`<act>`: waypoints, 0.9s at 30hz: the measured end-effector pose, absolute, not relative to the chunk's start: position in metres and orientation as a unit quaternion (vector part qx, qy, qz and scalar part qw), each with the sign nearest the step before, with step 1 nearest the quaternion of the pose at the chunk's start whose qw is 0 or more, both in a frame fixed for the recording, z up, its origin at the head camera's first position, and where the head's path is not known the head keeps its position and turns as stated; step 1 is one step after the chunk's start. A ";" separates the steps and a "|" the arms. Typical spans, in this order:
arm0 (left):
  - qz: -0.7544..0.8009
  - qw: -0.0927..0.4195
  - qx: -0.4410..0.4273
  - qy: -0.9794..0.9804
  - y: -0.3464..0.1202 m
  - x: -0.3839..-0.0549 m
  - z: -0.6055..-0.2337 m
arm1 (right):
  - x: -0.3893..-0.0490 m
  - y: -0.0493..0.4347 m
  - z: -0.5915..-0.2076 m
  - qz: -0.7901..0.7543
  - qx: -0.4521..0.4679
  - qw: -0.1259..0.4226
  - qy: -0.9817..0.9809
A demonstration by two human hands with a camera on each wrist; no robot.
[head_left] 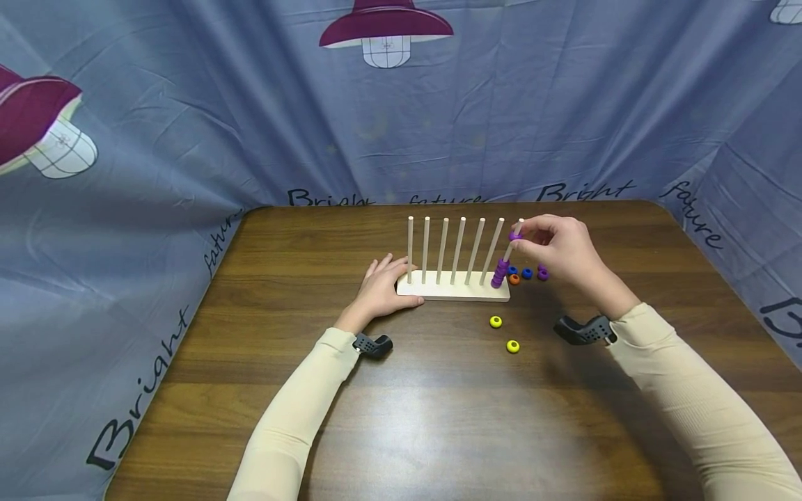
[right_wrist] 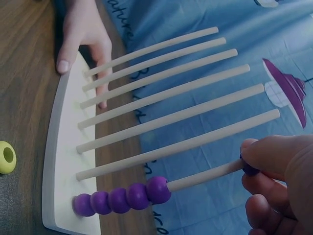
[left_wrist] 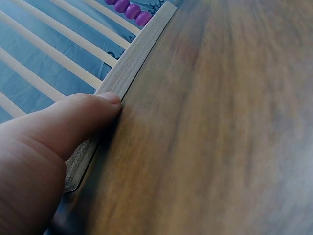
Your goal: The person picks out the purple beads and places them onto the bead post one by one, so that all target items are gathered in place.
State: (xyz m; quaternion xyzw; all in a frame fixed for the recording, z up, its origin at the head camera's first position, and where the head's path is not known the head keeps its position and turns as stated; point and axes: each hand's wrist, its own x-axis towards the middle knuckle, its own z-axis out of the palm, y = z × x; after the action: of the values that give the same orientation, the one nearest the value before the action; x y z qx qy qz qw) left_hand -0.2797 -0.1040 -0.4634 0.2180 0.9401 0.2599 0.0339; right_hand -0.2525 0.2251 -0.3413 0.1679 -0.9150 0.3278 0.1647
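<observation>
A pale wooden peg rack (head_left: 454,293) with a row of upright pegs stands on the table. My left hand (head_left: 382,287) grips the left end of its base, thumb along the front edge and fingers behind; the left wrist view shows the thumb (left_wrist: 83,115) against the wood. At the rightmost peg, my right hand (head_left: 560,243) pinches a purple bead (right_wrist: 250,169) between thumb and fingertips. That bead is around the peg near its top. Several purple beads (right_wrist: 120,199) are stacked at the foot of the same peg. The other pegs carry no beads.
Two yellow beads (head_left: 496,322) lie in front of the rack's right end. Right of the rack are blue beads (head_left: 528,273), an orange bead (head_left: 514,280) and purple beads (head_left: 543,275). A blue printed curtain (head_left: 401,132) hangs behind the wooden table (head_left: 426,417).
</observation>
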 end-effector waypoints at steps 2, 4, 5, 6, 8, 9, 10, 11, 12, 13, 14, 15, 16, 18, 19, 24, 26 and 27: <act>0.259 0.033 0.217 0.940 -0.104 -0.280 -0.464 | -0.252 0.225 -0.342 0.325 0.166 0.162 -0.917; 0.259 0.033 0.217 0.940 -0.104 -0.280 -0.464 | -0.252 0.225 -0.342 0.324 0.165 0.159 -0.918; 0.259 0.033 0.217 0.941 -0.104 -0.280 -0.464 | -0.252 0.226 -0.343 0.324 0.165 0.158 -0.918; 0.259 0.033 0.217 0.941 -0.104 -0.280 -0.463 | -0.252 0.226 -0.343 0.325 0.165 0.158 -0.918; 0.259 0.032 0.218 0.940 -0.104 -0.280 -0.463 | -0.251 0.226 -0.343 0.326 0.163 0.157 -0.918; 0.260 0.032 0.218 0.940 -0.104 -0.280 -0.463 | -0.251 0.227 -0.343 0.326 0.160 0.156 -0.919; 0.261 0.031 0.218 0.940 -0.104 -0.280 -0.463 | -0.250 0.227 -0.343 0.327 0.157 0.155 -0.919; 0.262 0.031 0.217 0.940 -0.104 -0.280 -0.463 | -0.250 0.228 -0.343 0.328 0.154 0.153 -0.919; 0.263 0.030 0.217 0.940 -0.104 -0.280 -0.463 | -0.249 0.228 -0.343 0.330 0.150 0.151 -0.920; 0.263 0.030 0.218 0.939 -0.104 -0.279 -0.464 | -0.249 0.229 -0.344 0.329 0.147 0.149 -0.921; 0.264 0.030 0.217 0.939 -0.104 -0.279 -0.464 | -0.248 0.230 -0.344 0.330 0.144 0.146 -0.921; 0.264 0.029 0.218 0.939 -0.104 -0.279 -0.464 | -0.247 0.230 -0.345 0.331 0.141 0.144 -0.922; 0.264 0.029 0.218 0.939 -0.104 -0.279 -0.464 | -0.247 0.231 -0.345 0.333 0.136 0.141 -0.922; 0.264 0.029 0.218 0.939 -0.104 -0.279 -0.464 | -0.247 0.232 -0.347 0.335 0.127 0.137 -0.924; 0.264 0.029 0.217 0.939 -0.104 -0.279 -0.464 | -0.246 0.233 -0.348 0.336 0.123 0.135 -0.924; 0.264 0.029 0.218 0.939 -0.104 -0.280 -0.463 | -0.244 0.238 -0.352 0.344 0.108 0.125 -0.924; 0.264 0.028 0.218 0.939 -0.104 -0.280 -0.464 | -0.243 0.240 -0.354 0.346 0.106 0.123 -0.924; 0.265 0.028 0.218 0.939 -0.104 -0.280 -0.464 | -0.242 0.242 -0.355 0.344 0.107 0.123 -0.925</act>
State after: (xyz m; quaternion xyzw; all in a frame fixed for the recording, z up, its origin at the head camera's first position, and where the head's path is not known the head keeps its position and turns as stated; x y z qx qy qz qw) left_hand -0.2798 -0.1039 -0.4636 0.2182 0.9389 0.2647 0.0281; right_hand -0.2425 0.2421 -0.3546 0.1069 -0.9249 0.3436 0.1226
